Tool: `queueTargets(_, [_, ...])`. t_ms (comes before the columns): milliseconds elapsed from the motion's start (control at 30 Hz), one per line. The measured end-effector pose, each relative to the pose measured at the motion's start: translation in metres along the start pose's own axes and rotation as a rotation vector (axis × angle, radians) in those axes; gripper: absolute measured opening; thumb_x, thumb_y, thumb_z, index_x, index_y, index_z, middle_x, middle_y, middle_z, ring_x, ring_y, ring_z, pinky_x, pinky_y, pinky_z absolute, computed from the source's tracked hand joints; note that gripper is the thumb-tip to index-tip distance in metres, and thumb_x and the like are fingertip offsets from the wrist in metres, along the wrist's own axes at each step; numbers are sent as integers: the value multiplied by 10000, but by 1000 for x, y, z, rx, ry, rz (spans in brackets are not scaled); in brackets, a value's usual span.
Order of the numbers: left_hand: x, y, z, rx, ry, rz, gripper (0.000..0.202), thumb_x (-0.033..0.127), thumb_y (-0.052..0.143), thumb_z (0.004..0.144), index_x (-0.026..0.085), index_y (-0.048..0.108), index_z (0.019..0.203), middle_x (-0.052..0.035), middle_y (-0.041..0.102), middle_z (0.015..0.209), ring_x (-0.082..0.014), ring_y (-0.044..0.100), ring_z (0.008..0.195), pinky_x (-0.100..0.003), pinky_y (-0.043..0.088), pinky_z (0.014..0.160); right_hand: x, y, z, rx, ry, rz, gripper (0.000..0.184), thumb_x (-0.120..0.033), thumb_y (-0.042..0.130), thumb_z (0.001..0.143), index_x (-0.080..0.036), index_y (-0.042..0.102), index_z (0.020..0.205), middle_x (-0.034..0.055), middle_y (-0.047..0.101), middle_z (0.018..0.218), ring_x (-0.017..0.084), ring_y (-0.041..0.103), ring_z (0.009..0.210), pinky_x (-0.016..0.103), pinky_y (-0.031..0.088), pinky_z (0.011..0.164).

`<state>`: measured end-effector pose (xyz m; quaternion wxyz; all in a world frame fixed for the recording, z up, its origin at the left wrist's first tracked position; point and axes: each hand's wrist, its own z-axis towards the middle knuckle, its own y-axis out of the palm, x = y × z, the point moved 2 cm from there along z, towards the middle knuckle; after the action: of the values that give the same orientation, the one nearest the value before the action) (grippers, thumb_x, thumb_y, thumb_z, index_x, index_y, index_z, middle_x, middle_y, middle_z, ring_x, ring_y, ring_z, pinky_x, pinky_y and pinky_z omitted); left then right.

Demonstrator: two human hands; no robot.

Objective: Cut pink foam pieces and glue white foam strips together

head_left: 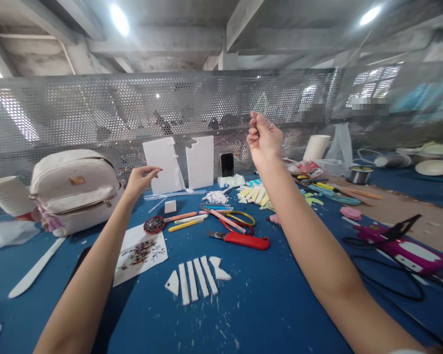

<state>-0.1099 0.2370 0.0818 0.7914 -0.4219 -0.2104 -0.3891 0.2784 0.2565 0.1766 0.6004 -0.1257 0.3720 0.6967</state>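
Note:
Both my arms reach out over a blue table (266, 300). My left hand (140, 179) is stretched forward with its fingers pinched together, just in front of a white foam board (161, 163) that stands against the mesh screen. What it pinches is too small to name. My right hand (264, 139) is raised higher, curled closed, thumb against the fingers, in front of the mesh. A second white foam board (201, 161) stands between the two hands. Cut white foam strips (195, 276) lie in a row on the table near me.
A cream backpack (74, 189) sits at the left. A red utility knife (243, 239), scissors (239, 220), pens and foam scraps lie mid-table. A phone (227, 164) leans on the perforated metal screen (96, 113). A magenta glue gun (402, 246) with black cable lies right.

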Motion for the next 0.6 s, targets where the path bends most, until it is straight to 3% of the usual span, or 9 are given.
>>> queueTargets(200, [-3,-6,-1,6,27,28,283,365,635,997,156,638,1189,-74,676,1142,-201,689,929,-380,601,794,3,-17,11,92,-39,-21,263,-481,639,930,-271,744,1048,47,720,1068,132,645,737,222,453,468])
queueTargets(367, [-3,-4,-2,-6,66,112,287,374,642,989,158,652,1177,-69,675,1167,-220,687,959,-387,597,812,8,-21,16,73,-124,-65,338,-551,633,917,-272,751,1069,75,703,1110,195,702,876,239,447,461])
queueTargets(600, [-2,3,-3,-18,146,278,316,368,649,985,164,637,1226,-84,652,1251,-259,667,1074,-457,572,912,11,-18,15,101,-77,14,232,-484,655,934,-283,763,976,46,724,1047,152,694,783,217,456,441])
